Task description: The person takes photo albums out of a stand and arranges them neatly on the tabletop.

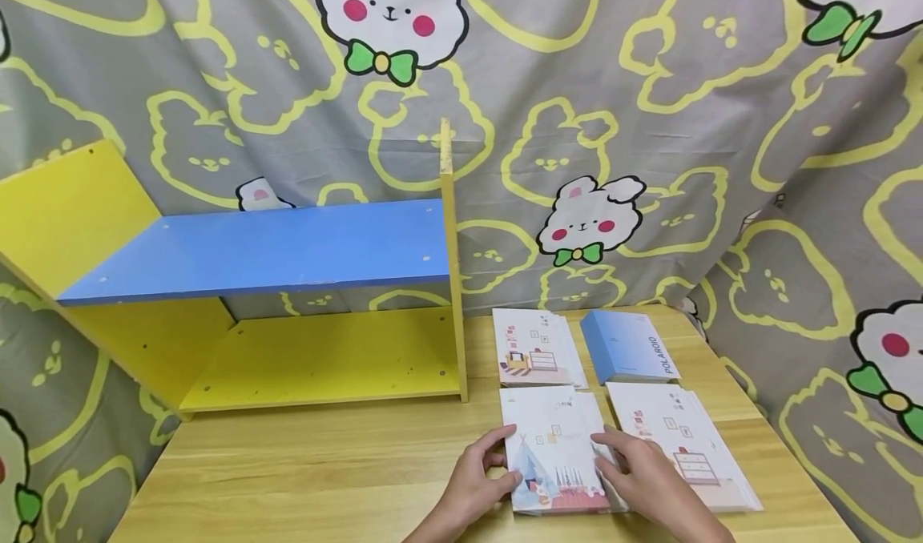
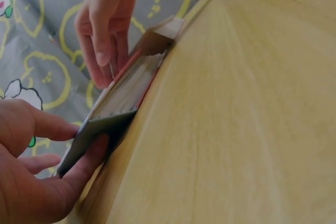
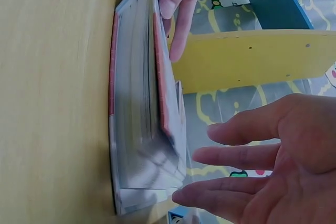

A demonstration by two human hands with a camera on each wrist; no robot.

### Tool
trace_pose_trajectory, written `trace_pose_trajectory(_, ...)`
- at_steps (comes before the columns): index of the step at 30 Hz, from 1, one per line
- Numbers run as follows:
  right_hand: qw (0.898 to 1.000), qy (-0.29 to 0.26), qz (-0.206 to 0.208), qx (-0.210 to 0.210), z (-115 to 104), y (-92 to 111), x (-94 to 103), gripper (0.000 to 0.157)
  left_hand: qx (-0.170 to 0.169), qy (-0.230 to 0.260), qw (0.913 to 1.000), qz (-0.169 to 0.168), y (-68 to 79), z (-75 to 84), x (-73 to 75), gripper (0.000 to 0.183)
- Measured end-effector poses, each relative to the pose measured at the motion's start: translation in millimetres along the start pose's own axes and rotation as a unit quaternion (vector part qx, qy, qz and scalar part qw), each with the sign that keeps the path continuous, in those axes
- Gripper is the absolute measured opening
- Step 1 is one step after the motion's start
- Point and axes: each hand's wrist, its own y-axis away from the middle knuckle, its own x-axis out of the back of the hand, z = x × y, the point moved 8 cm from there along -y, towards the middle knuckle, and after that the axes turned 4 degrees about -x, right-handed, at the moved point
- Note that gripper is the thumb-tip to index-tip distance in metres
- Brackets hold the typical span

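Observation:
A white hardcover book [image 1: 551, 447] with a tent drawing lies on the wooden table. My left hand [image 1: 477, 475] holds it at its left edge, with thumb and fingers about the dark spine [image 2: 100, 129]. On the opposite side my right hand [image 1: 642, 475] has its fingertips at the page edge. Those fingers stand loosely extended and spread beside the book in the right wrist view, not curled round it. The pages [image 3: 136, 77] show between red-edged covers, and the lower corner there looks loose or folded.
Behind the book lies a stack of white books [image 1: 534, 347], with a blue box [image 1: 627, 344] lettered POLAROID to its right. Another white stack [image 1: 685, 447] sits by my right hand. A yellow and blue shelf [image 1: 288, 255] stands at the left, before a patterned curtain [image 1: 505, 86].

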Motion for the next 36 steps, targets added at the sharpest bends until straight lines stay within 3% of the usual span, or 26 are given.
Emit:
trace_pose_trajectory(5,1.0,-0.023,-0.016,0.011,4.1,0.6,-7.4,0.028,0.005,0.001,1.0,-0.005,0.6,-1.0,-0.9,0.067)
trace_pose_trajectory(9,0.999,-0.028,-0.021,0.032,3.1,1.5,-10.9,0.032,-0.012,-0.007,0.9999,0.0,0.1,1.1,0.5,0.066)
trace_pose_trajectory(16,1.0,-0.02,0.006,0.023,1.8,-1.9,-7.4,0.036,-0.043,-0.015,0.9989,0.011,-1.8,5.0,8.9,0.06)
trace_pose_trajectory(20,0.999,-0.025,0.026,0.025,-0.5,-5.0,-3.1,0.036,-0.077,-0.048,0.9956,0.022,-2.3,10.9,17.6,0.055)
trace_pose_trajectory(28,0.995,-0.055,0.071,0.053,-1.9,-6.3,6.8,0.039,-0.148,-0.103,0.9833,0.027,-2.3,25.2,35.2,0.047)
trace_pose_trajectory(32,0.984,-0.088,0.108,0.111,-4.1,-5.1,12.7,0.041,-0.181,-0.172,0.9674,0.044,-0.1,33.3,48.8,0.045)
trace_pose_trajectory(36,0.974,-0.116,0.122,0.149,-2.8,-3.7,18.0,0.045,-0.192,-0.22,0.9547,0.057,2.4,37.8,61.3,0.042)
